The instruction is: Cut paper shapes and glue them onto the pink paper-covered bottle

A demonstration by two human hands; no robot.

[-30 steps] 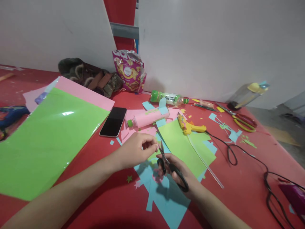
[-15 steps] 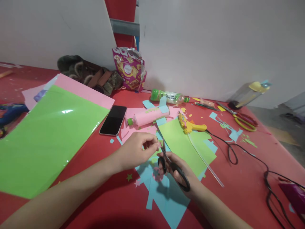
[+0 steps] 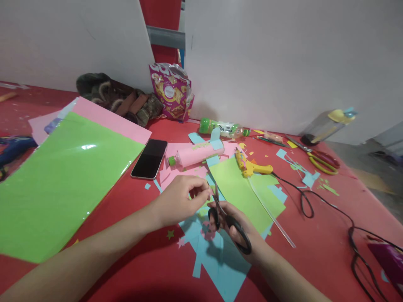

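Over the red table [image 3: 315, 218], the left hand [image 3: 178, 199] is pinching a tiny paper scrap [image 3: 208, 192], the right hand [image 3: 242, 230] is gripping black scissors [image 3: 228, 220]; small snips, turning the scrap, seem wisest.

Red bench [image 3: 315, 235], littered with paper offcuts. Large glossy green sheet [image 3: 59, 184] lying on a pink sheet [image 3: 110, 119], far left. Black smartphone [image 3: 150, 159], face up, just beside them. Pink-wrapped plastic bottle [image 3: 198, 154] on its side. Green-capped clear bottle [image 3: 223, 128] lying near the wall. Purple snack bag [image 3: 171, 91] upright against the wall. Yellow glue gun [image 3: 250, 165] with black cord [image 3: 315, 201]. Red-and-yellow scissors [image 3: 321, 160], far right.
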